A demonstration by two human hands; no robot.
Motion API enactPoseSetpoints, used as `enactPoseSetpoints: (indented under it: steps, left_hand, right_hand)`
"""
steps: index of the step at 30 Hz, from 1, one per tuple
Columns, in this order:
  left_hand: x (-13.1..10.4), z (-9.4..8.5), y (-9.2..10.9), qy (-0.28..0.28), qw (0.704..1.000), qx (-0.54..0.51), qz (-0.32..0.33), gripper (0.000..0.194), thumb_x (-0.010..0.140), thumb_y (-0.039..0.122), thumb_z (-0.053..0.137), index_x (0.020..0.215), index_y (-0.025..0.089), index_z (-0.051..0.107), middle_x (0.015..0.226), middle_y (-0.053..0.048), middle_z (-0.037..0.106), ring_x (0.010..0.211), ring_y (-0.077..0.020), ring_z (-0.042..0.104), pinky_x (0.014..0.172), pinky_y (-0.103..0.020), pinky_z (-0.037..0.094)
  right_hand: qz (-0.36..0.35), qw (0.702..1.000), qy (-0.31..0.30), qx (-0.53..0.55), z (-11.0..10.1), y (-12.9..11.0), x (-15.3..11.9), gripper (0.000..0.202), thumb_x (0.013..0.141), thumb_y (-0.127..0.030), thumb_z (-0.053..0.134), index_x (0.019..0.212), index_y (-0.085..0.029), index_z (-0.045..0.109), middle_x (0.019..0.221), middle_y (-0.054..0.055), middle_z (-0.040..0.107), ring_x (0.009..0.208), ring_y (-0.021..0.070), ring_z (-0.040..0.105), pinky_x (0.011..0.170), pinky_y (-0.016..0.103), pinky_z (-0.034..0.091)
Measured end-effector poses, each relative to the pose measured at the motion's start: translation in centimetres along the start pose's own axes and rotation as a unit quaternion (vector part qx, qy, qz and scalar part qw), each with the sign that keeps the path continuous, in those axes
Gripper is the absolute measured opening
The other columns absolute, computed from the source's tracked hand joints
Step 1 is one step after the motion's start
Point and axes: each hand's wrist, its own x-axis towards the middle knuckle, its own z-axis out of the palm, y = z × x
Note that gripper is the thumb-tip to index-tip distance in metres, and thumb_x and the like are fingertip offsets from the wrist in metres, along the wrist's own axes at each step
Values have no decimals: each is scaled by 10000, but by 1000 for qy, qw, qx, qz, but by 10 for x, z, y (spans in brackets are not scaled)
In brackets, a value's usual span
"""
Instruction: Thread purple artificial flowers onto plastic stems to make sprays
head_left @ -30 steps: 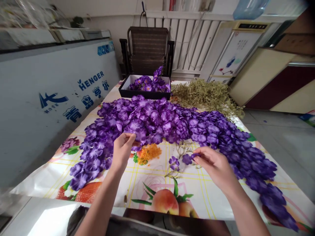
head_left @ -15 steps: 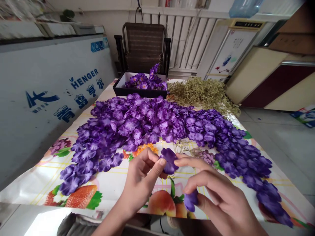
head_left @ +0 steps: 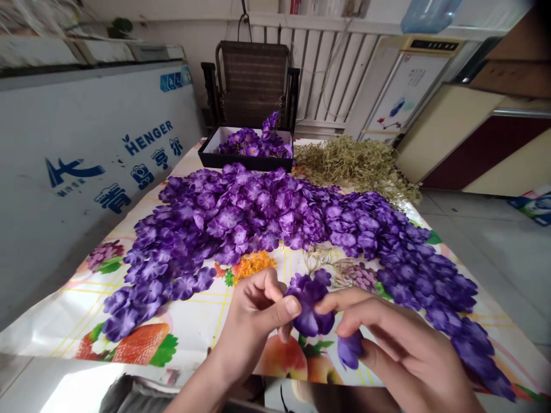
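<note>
Between the thumb and fingers of my left hand (head_left: 262,321) is a purple fabric flower (head_left: 310,304), its petals spread open toward me. The index finger of my right hand (head_left: 391,338) touches that flower's right side. Lower down, the right thumb and another finger pinch a second purple petal piece (head_left: 350,349), partly hidden by the fingers. Beyond both hands, a wide arc of loose purple petal pieces (head_left: 258,206) covers the table. A small heap of orange bits (head_left: 253,265) lies just past my left hand, and a few thin pale stems (head_left: 321,258) lie beyond the flower.
A black box (head_left: 206,159) with finished-looking purple flowers stands at the table's far side. To its right lies a tangled pile of greenish stems (head_left: 353,163). The patterned tablecloth (head_left: 193,327) reaches the near edge. A folding chair (head_left: 253,80) stands behind, a white freezer (head_left: 86,149) at left.
Both hands have shifted slightly right and down. The flower in my left hand now shows more spread petals. My right hand keeps its second piece pinched.
</note>
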Motion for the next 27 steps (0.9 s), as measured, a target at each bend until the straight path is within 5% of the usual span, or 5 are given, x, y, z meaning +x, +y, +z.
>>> enactPoseSetpoints:
  steps: [5, 11, 16, 19, 27]
  left_hand:
    - [1, 2, -2, -43, 987, -136, -74, 511, 615, 445, 835, 580, 187, 395, 339, 105, 405, 286, -9, 239, 342, -119, 237]
    - [4, -1, 1, -39, 979, -168, -104, 587, 583, 509, 829, 496, 173, 357, 306, 118, 268, 289, -10, 196, 364, -135, 222]
    - [7, -1, -2, -11, 988, -140, -69, 572, 690, 429, 790, 510, 166, 315, 360, 113, 295, 333, -2, 216, 391, -123, 206]
    - [5, 1, -3, -1, 990, -124, -68, 528, 708, 375, 790, 529, 166, 339, 374, 111, 326, 341, -2, 223, 391, -122, 202]
    - [-3, 5, -11, -92, 971, -192, -110, 552, 707, 495, 751, 448, 143, 413, 329, 82, 354, 308, -15, 282, 376, -134, 257]
  right_hand:
    - [-20, 997, -5, 79, -1, 1, 6, 92, 898, -233, 574, 867, -273, 651, 950, 44, 707, 909, 188, 670, 776, 246, 553]
    - [-6, 987, 3, 158, 3, 5, 9, 102, 892, -298, 594, 826, -251, 656, 864, 54, 688, 852, 196, 652, 766, 281, 554]
    - [-60, 993, 59, 80, 3, -2, 8, 92, 879, -337, 607, 824, -291, 664, 900, 53, 718, 922, 241, 656, 829, 349, 544]
    - [-86, 996, 32, 17, 7, -9, 9, 81, 889, -300, 591, 845, -303, 659, 1006, 52, 735, 1031, 268, 648, 892, 385, 529]
    - [-51, 997, -16, 48, 24, 5, 8, 133, 898, -170, 559, 893, -288, 621, 1194, 13, 684, 1144, 186, 615, 946, 264, 502]
